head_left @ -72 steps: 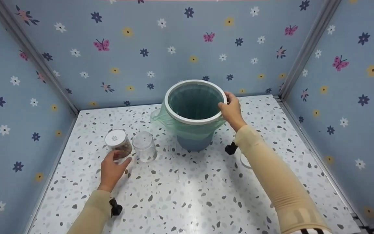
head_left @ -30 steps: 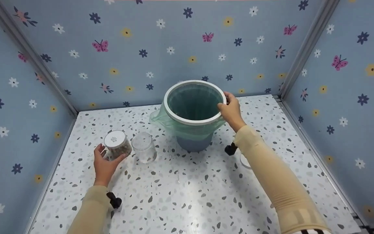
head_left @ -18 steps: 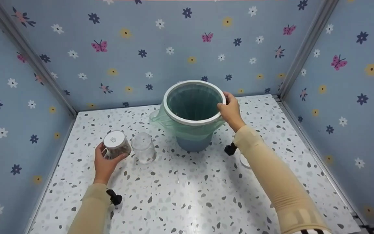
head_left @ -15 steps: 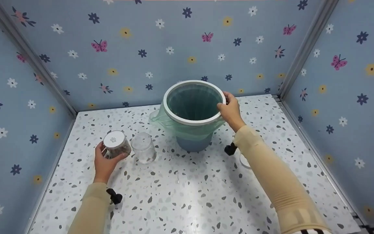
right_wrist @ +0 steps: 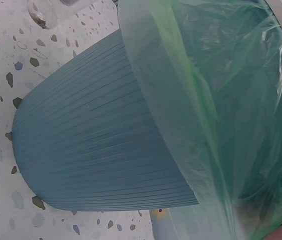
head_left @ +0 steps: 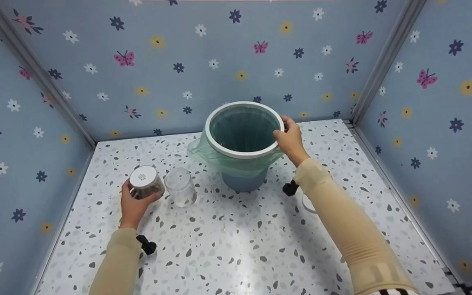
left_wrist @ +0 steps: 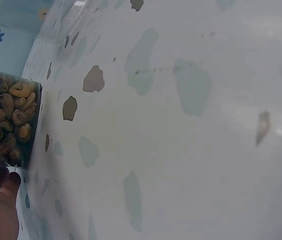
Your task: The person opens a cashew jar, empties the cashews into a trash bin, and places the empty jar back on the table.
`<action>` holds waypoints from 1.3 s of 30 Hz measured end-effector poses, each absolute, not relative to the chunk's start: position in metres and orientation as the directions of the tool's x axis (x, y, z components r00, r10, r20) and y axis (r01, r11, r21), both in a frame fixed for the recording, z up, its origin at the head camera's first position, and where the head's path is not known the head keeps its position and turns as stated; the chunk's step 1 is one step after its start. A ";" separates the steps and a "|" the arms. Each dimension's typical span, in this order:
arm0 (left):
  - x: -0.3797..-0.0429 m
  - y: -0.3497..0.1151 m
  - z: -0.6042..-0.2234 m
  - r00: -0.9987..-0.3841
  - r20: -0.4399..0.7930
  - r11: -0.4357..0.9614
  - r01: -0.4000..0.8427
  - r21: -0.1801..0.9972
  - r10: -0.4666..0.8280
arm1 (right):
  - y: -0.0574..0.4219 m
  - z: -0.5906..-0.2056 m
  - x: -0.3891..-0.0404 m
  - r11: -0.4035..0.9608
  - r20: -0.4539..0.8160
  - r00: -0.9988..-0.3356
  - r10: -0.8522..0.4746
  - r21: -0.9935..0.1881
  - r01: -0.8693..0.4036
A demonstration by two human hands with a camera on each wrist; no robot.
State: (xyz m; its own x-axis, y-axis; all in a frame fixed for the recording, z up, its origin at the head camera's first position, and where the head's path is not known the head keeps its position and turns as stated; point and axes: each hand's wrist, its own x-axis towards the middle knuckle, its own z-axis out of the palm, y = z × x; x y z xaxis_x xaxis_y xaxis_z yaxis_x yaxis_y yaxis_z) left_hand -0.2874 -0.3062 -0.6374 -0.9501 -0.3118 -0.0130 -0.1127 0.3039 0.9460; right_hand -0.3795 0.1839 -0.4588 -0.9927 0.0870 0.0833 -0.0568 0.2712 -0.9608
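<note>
My left grip is wrapped round the white-topped nut jar, just left of the clear jar on the surface. My right grip pinches the lined bin rim, right of both jars.

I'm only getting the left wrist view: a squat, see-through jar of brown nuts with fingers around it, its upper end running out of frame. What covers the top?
Observer: The head view shows a flat, round white lid on the squat, see-through jar of brown nuts.
Operator: Got it. I can't see the other hand at all. What is it doing?
Observer: The right hand grips the white ring-shaped rim of a round, ribbed blue bin; the head view shows the grip.
</note>
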 end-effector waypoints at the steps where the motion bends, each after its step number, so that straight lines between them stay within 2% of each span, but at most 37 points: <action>1: -0.288 -0.306 -0.638 -0.950 -0.010 0.301 -0.110 0.947 -0.314 | 0.184 -0.459 -0.380 0.273 0.086 -0.993 0.086 -0.960 -0.059; 13: -0.293 -0.305 -0.639 -0.947 0.006 0.276 -0.087 0.957 -0.321 | 0.185 -0.460 -0.379 0.264 0.116 -0.990 0.075 -0.960 -0.093; 23: -0.295 -0.303 -0.642 -0.946 0.022 0.296 -0.079 0.952 -0.324 | 0.184 -0.461 -0.379 0.274 0.097 -0.991 0.089 -0.959 -0.070; 39: -0.296 -0.301 -0.640 -0.941 -0.001 0.336 -0.122 0.934 -0.339 | 0.185 -0.458 -0.379 0.281 0.088 -0.993 0.082 -0.958 -0.062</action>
